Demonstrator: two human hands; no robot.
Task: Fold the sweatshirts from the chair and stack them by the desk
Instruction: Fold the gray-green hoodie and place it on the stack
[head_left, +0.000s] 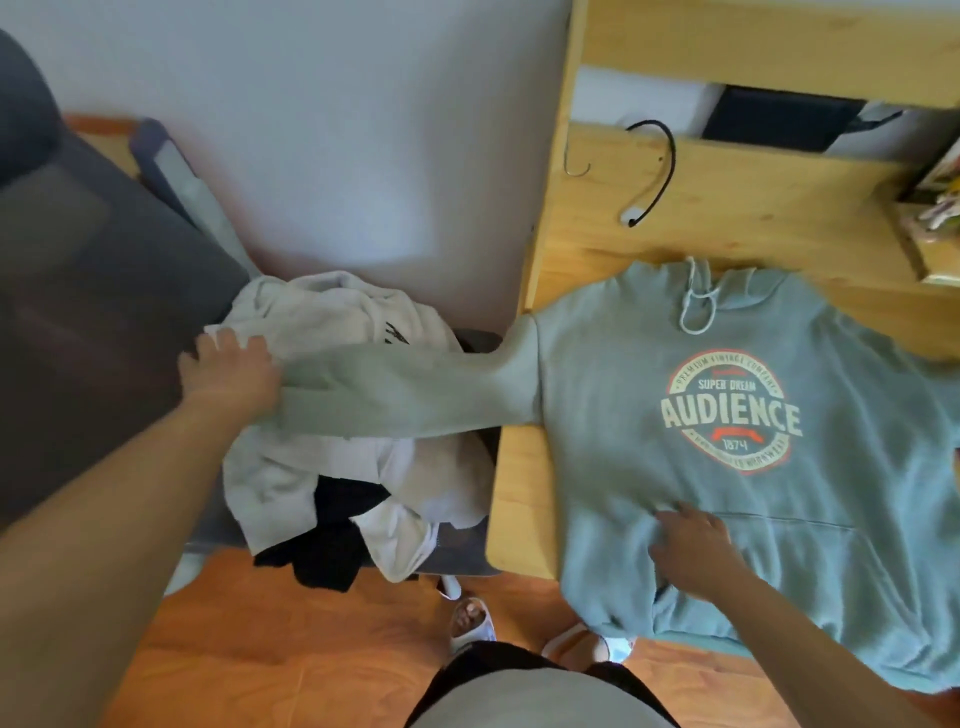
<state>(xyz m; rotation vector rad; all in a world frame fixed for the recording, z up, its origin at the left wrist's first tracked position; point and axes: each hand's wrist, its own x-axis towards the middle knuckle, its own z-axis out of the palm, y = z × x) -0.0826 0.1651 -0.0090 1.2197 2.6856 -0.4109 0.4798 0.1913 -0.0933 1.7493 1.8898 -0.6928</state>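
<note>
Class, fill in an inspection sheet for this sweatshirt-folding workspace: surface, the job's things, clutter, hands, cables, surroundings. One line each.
Surface: wooden desk, pale, mostly covered by a garment.
Job's things: green hoodie lies face up on the desk, its sleeve stretched out over the pile of light and dark sweatshirts on the chair.
Clutter: colourful items at the desk's far right edge, blurred.
Hands: left hand holds the sleeve end; right hand presses flat on the hoodie near its pocket.
Cables: black cable on the desk.
Surroundings: orange wood floor, white wall, dark sofa at left.
</note>
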